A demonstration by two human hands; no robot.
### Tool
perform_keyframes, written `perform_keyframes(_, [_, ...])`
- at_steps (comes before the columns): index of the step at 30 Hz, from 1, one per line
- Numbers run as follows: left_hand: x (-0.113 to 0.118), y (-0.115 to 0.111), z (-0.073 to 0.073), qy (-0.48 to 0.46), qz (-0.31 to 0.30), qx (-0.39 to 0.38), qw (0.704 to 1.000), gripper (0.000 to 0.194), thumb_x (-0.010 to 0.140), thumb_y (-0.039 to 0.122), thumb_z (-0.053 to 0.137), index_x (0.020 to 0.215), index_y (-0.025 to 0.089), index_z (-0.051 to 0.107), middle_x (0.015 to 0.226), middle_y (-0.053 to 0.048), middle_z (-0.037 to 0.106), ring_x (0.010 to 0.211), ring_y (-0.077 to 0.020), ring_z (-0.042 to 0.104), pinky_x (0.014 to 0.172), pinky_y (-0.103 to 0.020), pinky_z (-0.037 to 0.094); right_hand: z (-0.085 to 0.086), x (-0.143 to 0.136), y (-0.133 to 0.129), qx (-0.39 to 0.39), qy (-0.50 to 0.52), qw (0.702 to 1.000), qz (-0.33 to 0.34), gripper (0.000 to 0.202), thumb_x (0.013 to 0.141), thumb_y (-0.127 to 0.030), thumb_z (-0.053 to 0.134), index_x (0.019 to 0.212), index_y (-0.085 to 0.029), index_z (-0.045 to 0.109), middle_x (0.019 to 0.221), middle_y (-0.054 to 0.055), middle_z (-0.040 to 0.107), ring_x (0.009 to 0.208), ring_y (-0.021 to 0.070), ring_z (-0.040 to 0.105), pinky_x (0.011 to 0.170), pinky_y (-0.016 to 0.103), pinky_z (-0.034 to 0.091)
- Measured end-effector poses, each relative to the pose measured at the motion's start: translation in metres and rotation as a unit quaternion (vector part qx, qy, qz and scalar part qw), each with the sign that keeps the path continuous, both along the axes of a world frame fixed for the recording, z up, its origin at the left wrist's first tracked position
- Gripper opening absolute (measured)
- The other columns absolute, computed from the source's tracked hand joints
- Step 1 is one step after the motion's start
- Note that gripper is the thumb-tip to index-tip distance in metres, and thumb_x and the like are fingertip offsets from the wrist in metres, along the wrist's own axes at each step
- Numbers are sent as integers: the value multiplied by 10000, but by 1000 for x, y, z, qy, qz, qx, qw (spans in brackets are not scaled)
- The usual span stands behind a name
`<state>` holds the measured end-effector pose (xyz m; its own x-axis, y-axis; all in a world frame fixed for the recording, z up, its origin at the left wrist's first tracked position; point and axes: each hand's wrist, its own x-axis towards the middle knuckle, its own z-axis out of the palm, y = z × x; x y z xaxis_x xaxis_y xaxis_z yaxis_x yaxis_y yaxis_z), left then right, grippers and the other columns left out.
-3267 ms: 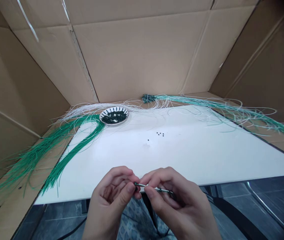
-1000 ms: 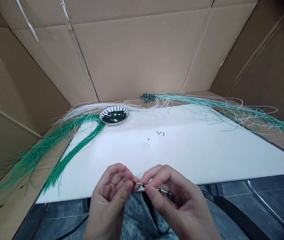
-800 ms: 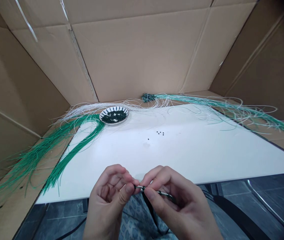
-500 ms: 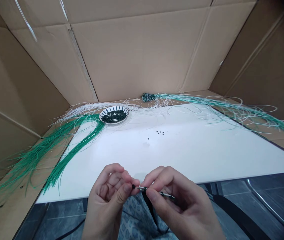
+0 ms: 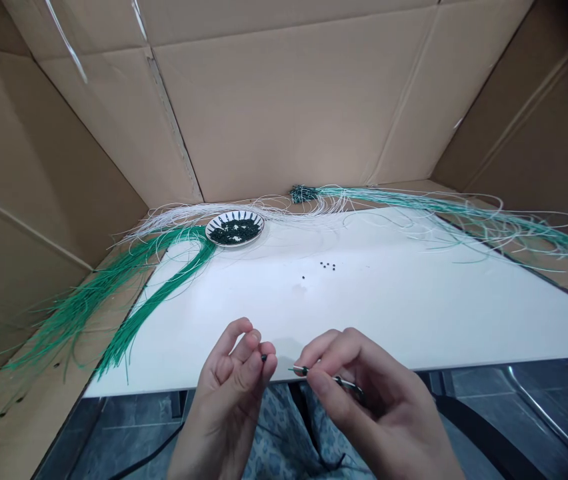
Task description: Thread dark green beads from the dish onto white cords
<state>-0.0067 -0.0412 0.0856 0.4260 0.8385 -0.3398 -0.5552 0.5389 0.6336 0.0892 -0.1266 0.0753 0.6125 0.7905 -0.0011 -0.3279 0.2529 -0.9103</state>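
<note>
Between the thumb and fingertips of my left hand (image 5: 231,397) sits a small black bead (image 5: 264,358). My right hand (image 5: 371,393) pinches a thin strand of green and white wires (image 5: 298,369) with dark beads on it. The green tip of the strand points left, a short gap away from the bead. More of the strand curves behind my right thumb, partly hidden by the palm. Both hands hover at the front edge of the white board (image 5: 404,300).
A striped dish (image 5: 260,235) of dark beads stands at the back left. Green wires (image 5: 157,313) lie left of it, white wires (image 5: 184,215) behind. A tied green-and-white bundle (image 5: 414,195) stretches along the back right. Several loose beads (image 5: 328,265) dot the board; cardboard walls (image 5: 284,113) surround it.
My hands have come apart: the bead in my left hand is now clear of the strand's tip, which shows green. The whole view has shifted slightly.
</note>
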Motion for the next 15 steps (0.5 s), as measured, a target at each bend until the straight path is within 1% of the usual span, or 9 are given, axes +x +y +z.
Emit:
perform_keyframes(2, [-1,1,-1,-10,2,-11,1000,384,818,-209,549,874,91,783,698,23,739,657,-47,773,687,-86,642,-1,0,1,9,-4,1000,-3,163,849,-288,811,715,-264,720,803,-30,721,755,97,682,681,112,537])
perform_keyframes(4, [-2,2,-2,-20,3,-23,1000,430,860,-214,460,888,78,774,702,13,731,658,-46,771,689,-93,645,-3,0,2,17,-10,1000,-8,158,854,-285,805,720,-266,723,800,-34,723,754,91,682,683,100,535])
perform_keyframes(8, [-3,3,-1,-58,-20,-43,997,479,901,-200,373,901,82,760,699,7,722,667,-29,762,728,-69,624,-4,1,2,12,-23,999,-20,157,859,-284,792,720,-268,721,794,-41,721,760,85,678,682,83,531])
perform_keyframes(10, [-2,1,-2,-75,-37,-54,995,463,903,-194,380,920,82,752,713,3,723,687,-18,758,749,-53,608,-2,1,3,5,-34,999,-25,159,854,-287,792,714,-270,718,794,-44,721,758,85,675,679,84,530])
perform_keyframes(12, [-2,1,-6,-76,-45,-55,995,421,883,-188,426,936,83,743,733,2,720,703,-13,752,759,-50,602,0,1,3,-3,-49,998,-28,167,845,-301,795,706,-275,707,786,-47,719,749,87,671,685,89,531])
perform_keyframes(14, [-4,7,-13,-39,-28,-20,999,359,827,-161,519,953,95,737,758,4,710,720,-15,747,775,-55,596,1,3,3,-19,-78,996,-33,194,841,-335,801,691,-278,691,770,-48,710,740,91,663,694,88,527])
perform_keyframes(15, [-8,14,-17,12,0,28,1000,323,792,-116,576,964,108,733,771,2,704,735,-25,746,789,-66,596,0,4,3,-30,-100,994,-41,217,841,-369,805,685,-279,683,761,-47,701,739,95,660,702,85,524])
